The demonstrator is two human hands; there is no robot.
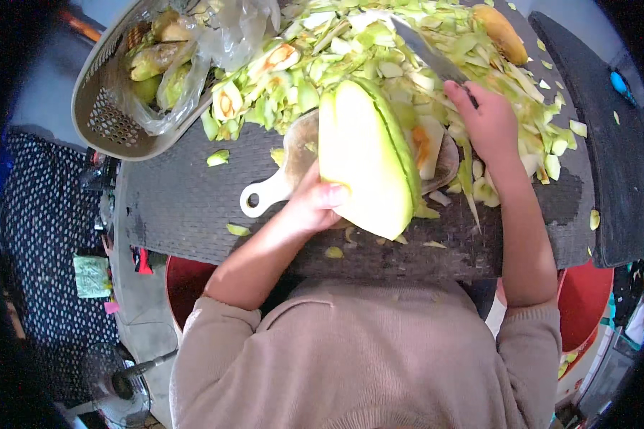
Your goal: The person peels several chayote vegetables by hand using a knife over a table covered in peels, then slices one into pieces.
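Note:
A large pale-green fruit (367,161), mostly peeled, is held up and tilted in my left hand (319,201). A strip of darker green skin runs down its right side. My thumb presses on its lower left face, and the fingers behind it are hidden. My right hand (485,120) grips a kitchen knife (424,48) by the handle, with the blade pointing up and left, apart from the fruit. Below the fruit lies a wooden cutting board (298,145) with a white holed handle (265,194), partly covered by the fruit.
Peelings and cut pieces (354,53) heap across the far side of the dark woven-top table (193,187). A perforated basket (99,120) at upper left holds several fruits and a plastic bag (233,37). A yellow-orange fruit (500,35) lies at upper right. Red tubs (582,308) stand below.

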